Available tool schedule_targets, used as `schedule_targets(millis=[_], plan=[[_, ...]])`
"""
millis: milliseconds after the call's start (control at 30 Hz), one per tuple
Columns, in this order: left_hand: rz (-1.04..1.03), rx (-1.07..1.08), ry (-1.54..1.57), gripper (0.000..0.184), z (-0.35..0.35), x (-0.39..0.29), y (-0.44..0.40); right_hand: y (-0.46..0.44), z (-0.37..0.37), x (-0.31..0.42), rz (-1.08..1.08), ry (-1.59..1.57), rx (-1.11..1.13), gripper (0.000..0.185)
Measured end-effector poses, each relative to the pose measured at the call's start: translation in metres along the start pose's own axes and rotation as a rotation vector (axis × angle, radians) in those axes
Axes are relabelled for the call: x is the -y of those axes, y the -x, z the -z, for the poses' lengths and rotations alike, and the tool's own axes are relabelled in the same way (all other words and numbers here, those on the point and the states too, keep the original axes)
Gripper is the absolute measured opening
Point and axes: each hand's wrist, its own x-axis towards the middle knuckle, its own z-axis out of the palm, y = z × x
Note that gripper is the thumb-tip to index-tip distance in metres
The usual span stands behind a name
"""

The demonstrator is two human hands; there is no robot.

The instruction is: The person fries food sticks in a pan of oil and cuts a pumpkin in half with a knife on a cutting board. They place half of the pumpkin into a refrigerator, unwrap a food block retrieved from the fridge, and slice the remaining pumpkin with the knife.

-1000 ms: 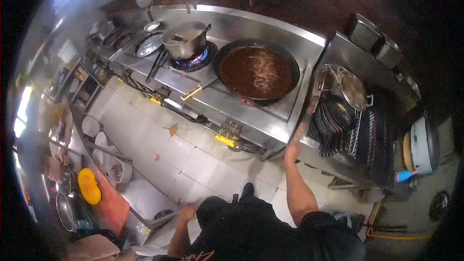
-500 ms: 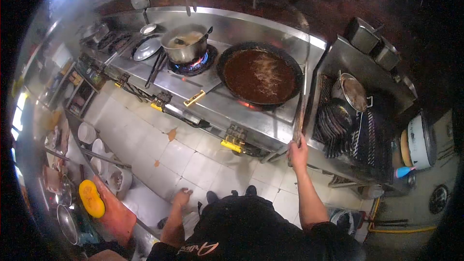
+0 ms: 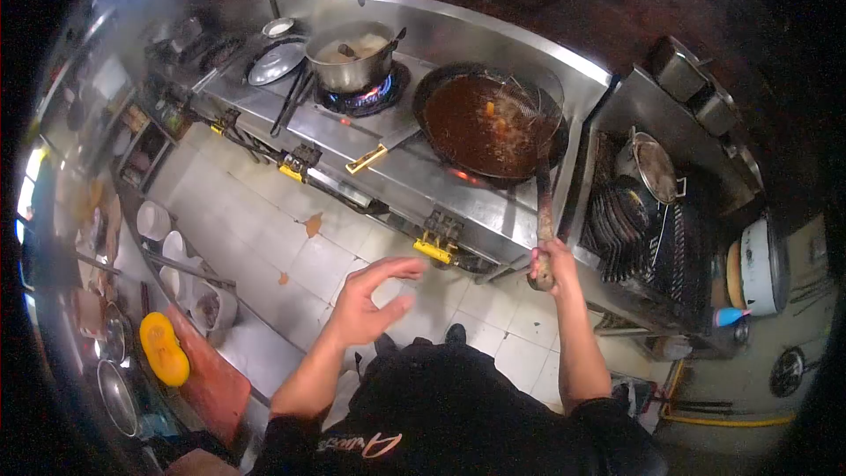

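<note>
My right hand [image 3: 557, 270] grips the handle end of a long-handled wire skimmer [image 3: 545, 203]. Its mesh head lies over the right side of a large dark pan [image 3: 425, 139], partly against the liquid. Bubbling dark brown liquid [image 3: 463, 123] fills the pan, and a small orange piece [image 3: 490, 108] shows near its middle. My left hand [image 3: 374, 301] is raised in front of my body, fingers and thumb apart, holding nothing. It hangs over the floor, away from the stove.
A steaming pot [image 3: 352, 70] sits on a lit burner left of the pan. Beside it lies a metal lid [image 3: 278, 63]. Right of the stove, another pot [image 3: 652, 167] rests on a black grate. Behind on the left are a cut squash [image 3: 165, 349] and a red cutting board [image 3: 216, 383].
The skimmer's head has come down over the pan, and the liquid bubbles around an orange piece. My left hand has risen from low beside my body, with fingers spread.
</note>
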Motion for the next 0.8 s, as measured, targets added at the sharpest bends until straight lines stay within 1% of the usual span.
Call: schedule_targets(millis=[33,133,200,300,400,433,467,533,633,667,767,800], plan=[[-0.13,0.062,-0.02,0.039,-0.001,-0.017,-0.008,0.001,0.005,0.001,-0.008,-0.064,0.03,0.013],[-0.414,0.148,0.049,0.032,-0.011,-0.066,-0.024,0.005,0.015,0.002,-0.043,-0.105,0.043,0.017],[-0.546,0.257,0.098,0.028,-0.014,-0.099,-0.037,0.012,0.018,0.003,-0.046,-0.126,0.071,0.018],[-0.737,0.371,0.064,0.024,-0.019,-0.129,-0.045,0.016,0.024,-0.002,-0.047,-0.107,0.081,0.017],[-0.883,0.438,-0.048,0.017,-0.029,-0.153,-0.058,0.023,0.029,-0.008,-0.01,-0.018,0.085,0.015],[-1.104,0.222,-0.002,0.018,-0.05,-0.141,-0.065,0.025,0.032,-0.01,0.016,0.022,0.083,0.013],[-1.292,-0.049,0.018,0.022,-0.071,-0.129,-0.073,0.026,0.036,-0.011,0.04,0.064,0.081,0.012],[-1.253,-0.234,-0.023,0.021,-0.082,-0.138,-0.071,0.034,0.035,-0.007,0.103,0.194,0.097,0.011],[-1.261,-0.296,-0.153,0.022,-0.085,-0.145,-0.077,0.034,0.042,-0.002,0.176,0.363,0.024,0.015],[-1.254,-0.323,-0.189,0.023,-0.087,-0.145,-0.076,0.035,0.04,0.0,0.215,0.378,0.024,0.019],[-1.13,-0.167,-0.338,0.028,-0.081,-0.154,-0.068,0.021,0.037,0.006,0.225,0.476,-0.123,0.017],[-1.092,-0.168,-0.384,0.028,-0.084,-0.156,-0.066,0.009,0.044,0.004,0.222,0.459,-0.149,0.014]])
